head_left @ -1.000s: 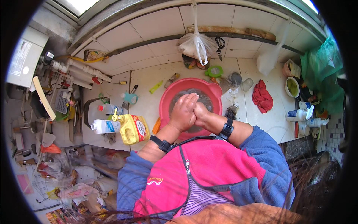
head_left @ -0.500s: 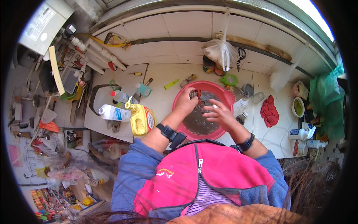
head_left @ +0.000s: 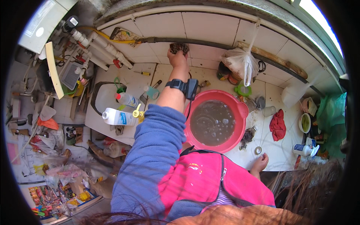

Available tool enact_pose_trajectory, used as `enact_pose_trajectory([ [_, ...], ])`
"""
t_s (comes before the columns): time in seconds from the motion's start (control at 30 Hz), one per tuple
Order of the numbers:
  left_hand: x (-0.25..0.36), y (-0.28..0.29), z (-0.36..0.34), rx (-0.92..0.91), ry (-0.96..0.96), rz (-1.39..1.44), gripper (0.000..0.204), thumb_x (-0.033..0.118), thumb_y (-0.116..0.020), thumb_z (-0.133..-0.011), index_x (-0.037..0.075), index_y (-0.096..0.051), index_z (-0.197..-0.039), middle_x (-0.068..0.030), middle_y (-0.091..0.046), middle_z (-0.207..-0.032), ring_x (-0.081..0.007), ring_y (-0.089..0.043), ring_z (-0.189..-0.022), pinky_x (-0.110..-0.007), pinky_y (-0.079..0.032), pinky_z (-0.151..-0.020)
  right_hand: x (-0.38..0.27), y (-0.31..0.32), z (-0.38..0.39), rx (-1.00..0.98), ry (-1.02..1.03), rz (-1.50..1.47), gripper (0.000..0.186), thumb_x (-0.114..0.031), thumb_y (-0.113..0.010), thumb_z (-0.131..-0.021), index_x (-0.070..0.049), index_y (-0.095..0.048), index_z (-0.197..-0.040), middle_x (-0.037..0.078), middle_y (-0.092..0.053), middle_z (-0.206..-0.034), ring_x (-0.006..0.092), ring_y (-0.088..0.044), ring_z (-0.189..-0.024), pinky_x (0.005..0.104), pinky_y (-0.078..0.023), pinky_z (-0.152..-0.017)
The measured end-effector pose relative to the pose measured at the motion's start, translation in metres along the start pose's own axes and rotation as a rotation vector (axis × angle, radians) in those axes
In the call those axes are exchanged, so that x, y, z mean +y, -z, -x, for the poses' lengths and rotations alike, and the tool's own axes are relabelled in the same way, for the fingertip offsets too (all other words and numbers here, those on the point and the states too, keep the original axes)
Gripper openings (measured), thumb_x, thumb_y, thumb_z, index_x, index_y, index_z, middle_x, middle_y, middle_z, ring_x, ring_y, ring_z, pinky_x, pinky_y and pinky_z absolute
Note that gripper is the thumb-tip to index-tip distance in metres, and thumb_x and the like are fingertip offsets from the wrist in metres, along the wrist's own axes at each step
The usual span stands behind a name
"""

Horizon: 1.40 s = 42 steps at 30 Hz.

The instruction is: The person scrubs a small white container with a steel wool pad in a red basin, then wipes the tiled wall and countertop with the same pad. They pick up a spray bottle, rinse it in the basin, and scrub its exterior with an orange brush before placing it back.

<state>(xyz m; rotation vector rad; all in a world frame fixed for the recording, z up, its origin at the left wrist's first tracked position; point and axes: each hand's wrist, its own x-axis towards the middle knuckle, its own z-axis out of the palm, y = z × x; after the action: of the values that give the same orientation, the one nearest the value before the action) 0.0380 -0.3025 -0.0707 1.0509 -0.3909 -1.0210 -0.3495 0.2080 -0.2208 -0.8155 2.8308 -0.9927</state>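
Observation:
My left hand [head_left: 175,56] grips a dark, mottled wad [head_left: 182,48] against the tiled wall [head_left: 201,52], above the counter. My right hand [head_left: 260,162] rests low at the counter's right front, near a small pale ring [head_left: 258,150], with loosely bent fingers and nothing visible in them. Between and below my hands sits a pink basin [head_left: 243,110] of murky, bubbly water. A dark clump of debris [head_left: 247,137] lies at its right. Left of my arm stand a white bottle [head_left: 120,117] and a yellow jug [head_left: 138,113], mostly hidden by my sleeve.
A red cloth [head_left: 277,125], a bowl [head_left: 305,123] and pump bottles [head_left: 303,150] are on the right. A green lidded item [head_left: 243,89] stands behind the basin. A plastic bag [head_left: 242,62] hangs from a pipe. Pipework [head_left: 101,52] and clutter [head_left: 63,168] fill the left.
My left hand has moved up and back from the basin to the wall with the dark wad. My right hand has left the basin for the right front. The view has shifted.

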Motion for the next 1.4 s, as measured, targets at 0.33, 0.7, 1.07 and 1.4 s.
enact_pose_trajectory([
  [0.33,-0.080,-0.102,0.096,-0.336,-0.202,-0.389,0.033,0.015,-0.074,-0.082,0.000,-0.061,-0.107,-0.0106,-0.066,-0.104,-0.0238,-0.063,-0.084,-0.036,-0.052,-0.083,-0.019,-0.002,0.021,-0.002,0.315,0.256,0.020,-0.008,-0.053,-0.081,0.000,-0.059,-0.098,0.018,-0.058,-0.101,0.0378,-0.054,-0.103,0.0472,-0.043,-0.094],
  [0.7,-0.067,-0.035,0.030,0.149,-0.131,-0.404,0.030,0.019,-0.075,-0.083,-0.003,-0.061,-0.099,-0.0161,-0.070,-0.096,-0.0275,-0.066,-0.083,-0.038,-0.053,-0.076,-0.020,-0.001,0.019,-0.027,0.316,0.311,0.021,-0.007,-0.054,-0.079,-0.001,-0.058,-0.098,0.018,-0.058,-0.104,0.0371,-0.054,-0.106,0.0463,-0.042,-0.096],
  [1.07,-0.077,-0.039,0.046,-0.289,-0.123,-0.884,0.044,0.037,-0.080,-0.068,0.003,-0.072,-0.095,-0.0199,-0.072,-0.098,-0.0365,-0.068,-0.097,-0.043,-0.053,-0.086,-0.021,-0.003,0.017,-0.010,0.301,0.329,0.022,-0.008,-0.053,-0.078,-0.001,-0.058,-0.098,0.017,-0.058,-0.103,0.0367,-0.053,-0.105,0.0460,-0.042,-0.095],
  [1.4,-0.101,-0.060,0.043,-0.323,-0.283,-0.676,0.042,0.031,-0.079,-0.075,0.000,-0.071,-0.102,-0.0177,-0.073,-0.095,-0.0347,-0.070,-0.092,-0.040,-0.053,-0.082,-0.029,-0.002,0.017,-0.013,0.304,0.354,0.019,-0.008,-0.053,-0.078,-0.001,-0.057,-0.095,0.018,-0.057,-0.100,0.0371,-0.054,-0.102,0.0462,-0.043,-0.092],
])
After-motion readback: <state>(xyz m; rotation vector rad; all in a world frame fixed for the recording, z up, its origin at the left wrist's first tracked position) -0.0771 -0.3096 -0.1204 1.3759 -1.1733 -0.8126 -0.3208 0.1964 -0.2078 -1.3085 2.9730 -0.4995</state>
